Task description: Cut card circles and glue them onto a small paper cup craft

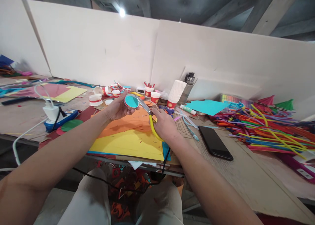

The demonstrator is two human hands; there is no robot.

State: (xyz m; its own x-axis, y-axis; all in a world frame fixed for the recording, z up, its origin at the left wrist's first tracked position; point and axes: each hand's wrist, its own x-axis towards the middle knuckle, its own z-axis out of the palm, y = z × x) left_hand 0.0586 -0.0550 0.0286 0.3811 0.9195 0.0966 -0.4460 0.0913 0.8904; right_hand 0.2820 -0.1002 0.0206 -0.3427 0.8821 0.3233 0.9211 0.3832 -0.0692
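My left hand point(117, 108) grips a small paper cup point(131, 101) whose round bottom is covered in teal paper, tilted toward me. My right hand point(164, 124) is closed on yellow-handled scissors point(149, 115), and the blades point up-left and meet the cup's right edge. Both hands hover over a stack of orange and yellow paper sheets point(128, 138) lying at the near edge of the workbench point(246, 172).
A black phone point(215, 142) lies right of my right hand. Colourful pipe cleaners point(265, 129) are heaped at right. A stack of white cups point(176, 93), cut cup pieces point(95, 100), a teal sheet point(206, 106), a charger on a power strip point(56, 116) and white partition walls surround the spot.
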